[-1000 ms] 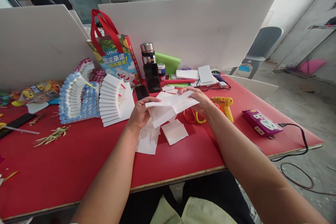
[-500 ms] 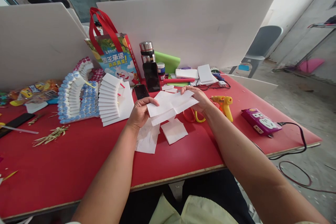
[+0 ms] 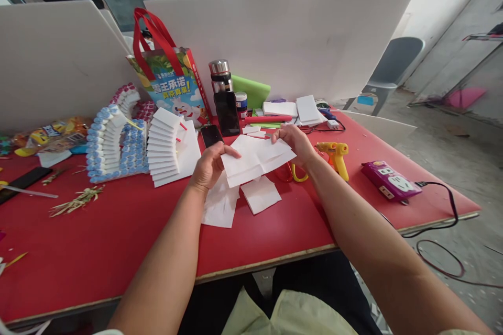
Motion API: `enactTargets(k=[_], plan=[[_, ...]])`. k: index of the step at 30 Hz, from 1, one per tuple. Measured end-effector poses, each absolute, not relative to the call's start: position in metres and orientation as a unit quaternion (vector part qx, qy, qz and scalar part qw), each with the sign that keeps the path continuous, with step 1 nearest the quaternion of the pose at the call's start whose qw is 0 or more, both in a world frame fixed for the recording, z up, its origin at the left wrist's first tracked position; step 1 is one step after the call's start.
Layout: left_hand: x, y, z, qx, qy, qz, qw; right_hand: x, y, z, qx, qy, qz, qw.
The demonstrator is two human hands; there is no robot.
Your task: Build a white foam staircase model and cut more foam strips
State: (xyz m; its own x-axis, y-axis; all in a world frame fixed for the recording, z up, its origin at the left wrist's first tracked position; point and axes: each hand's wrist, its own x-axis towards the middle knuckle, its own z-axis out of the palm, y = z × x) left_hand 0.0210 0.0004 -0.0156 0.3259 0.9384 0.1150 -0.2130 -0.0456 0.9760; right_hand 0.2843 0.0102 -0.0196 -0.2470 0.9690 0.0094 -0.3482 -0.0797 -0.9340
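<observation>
Left of the yellow glue gun point(image 3: 336, 158), a creased white sheet point(image 3: 244, 159) stretches between the left hand point(image 3: 210, 165), pinching one edge, and the right hand point(image 3: 297, 145), curled lightly onto the opposite end.

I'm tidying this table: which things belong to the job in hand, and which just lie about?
In the job:
creased white paper, held in left hand and right hand
square paper piece below, probably

Lying about, apparently:
shopping bag
steel-topped flask
smartphone lying flat
dried stalks
</observation>
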Motion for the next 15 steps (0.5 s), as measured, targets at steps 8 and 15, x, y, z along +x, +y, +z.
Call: enactTargets(k=[8,15], plan=[[0.0279,0.0022,-0.0162,0.517,0.373,0.506,0.581,0.2823,0.0077,-0.0194,-0.340,-0.484,0.600,0.539],[0.0298,0.0086,-0.0246,0.460,0.376,0.547,0.590,0.2798,0.0076,-0.0204,-0.326,-0.513,0.612,0.506]])
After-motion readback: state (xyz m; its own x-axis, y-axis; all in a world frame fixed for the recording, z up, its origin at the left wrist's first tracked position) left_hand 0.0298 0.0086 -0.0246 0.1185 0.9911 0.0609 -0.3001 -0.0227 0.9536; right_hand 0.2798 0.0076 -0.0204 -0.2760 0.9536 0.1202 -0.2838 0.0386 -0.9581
